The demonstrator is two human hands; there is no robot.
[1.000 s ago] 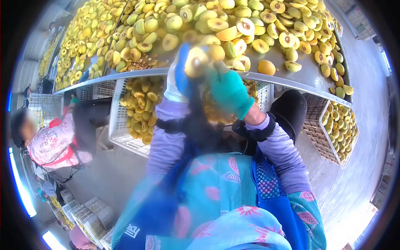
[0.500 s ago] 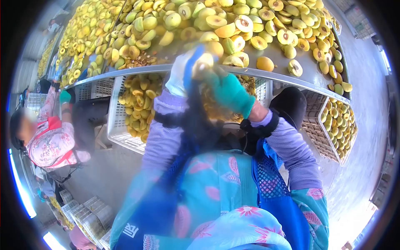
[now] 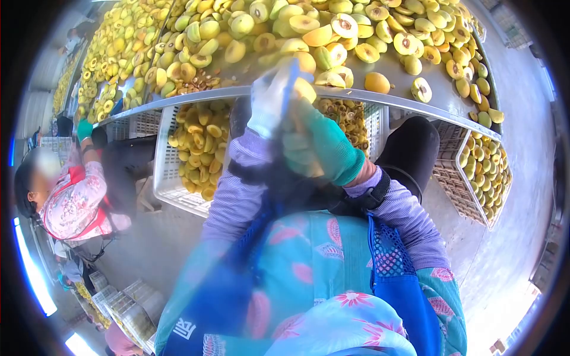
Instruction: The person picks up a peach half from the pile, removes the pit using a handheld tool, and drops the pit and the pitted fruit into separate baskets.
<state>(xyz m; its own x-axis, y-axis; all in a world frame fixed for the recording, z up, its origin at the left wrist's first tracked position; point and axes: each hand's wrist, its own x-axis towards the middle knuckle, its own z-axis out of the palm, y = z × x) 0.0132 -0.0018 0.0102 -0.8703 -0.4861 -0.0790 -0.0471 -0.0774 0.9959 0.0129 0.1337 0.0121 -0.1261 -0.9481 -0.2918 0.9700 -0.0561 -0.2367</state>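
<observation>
My left hand [image 3: 268, 98], in a white glove with a blue edge, is closed around a yellow stone fruit, which looks like a peach [image 3: 304, 90], just over the table's metal rim. Close by on the right and lower is my right hand [image 3: 326, 142], in a teal glove. Its fingers are curled and blurred by motion, and I cannot make out what is in them. Many halved yellow fruits [image 3: 346, 26] lie on the metal table [image 3: 389, 104] beyond my hands, several showing brown pits or hollows. A whole-looking fruit [image 3: 377, 83] rests near the rim.
Under the table edge stands a white crate [image 3: 172, 187] of fruit halves, with more fruit [image 3: 350, 121] behind my right hand. Another filled crate [image 3: 460, 196] is at the right. A co-worker [image 3: 74, 196] sits at the left. Stacked crates [image 3: 136, 308] stand on the floor lower left.
My right hand has moved down and slightly apart from my left hand, which has shifted a little to the right with the fruit. The co-worker's gloved hand has moved up toward the table.
</observation>
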